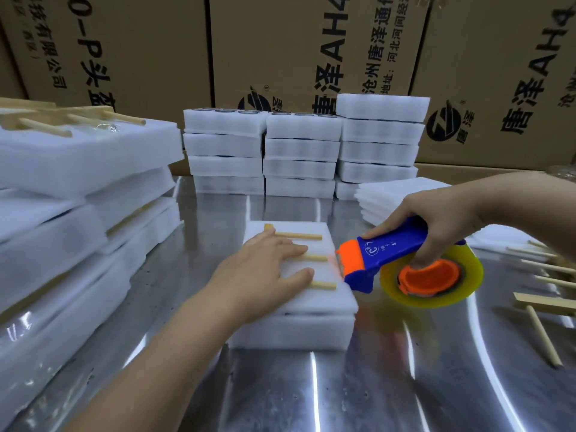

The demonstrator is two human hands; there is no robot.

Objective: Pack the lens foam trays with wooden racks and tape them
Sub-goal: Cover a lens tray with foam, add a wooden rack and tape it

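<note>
A white foam tray pack (pixel 314 319) lies in the middle of the shiny metal table (pixel 389 385). A wooden rack (pixel 307 236) with three pegs pointing right rests on its top. My left hand (pixel 265 269) lies flat on the rack, fingers spread, pressing it onto the foam. My right hand (pixel 436 222) grips a blue and orange tape dispenser (pixel 383 254) carrying a roll of clear yellowish tape (pixel 436 277). The dispenser's orange nose touches the right edge of the pack.
Taped foam packs with racks (pixel 78 188) are stacked high on the left. Three stacks of foam trays (pixel 302 151) stand at the back, before cardboard boxes (pixel 280 48). Thin foam sheets (pixel 396 194) and loose wooden racks (pixel 542 310) lie at the right.
</note>
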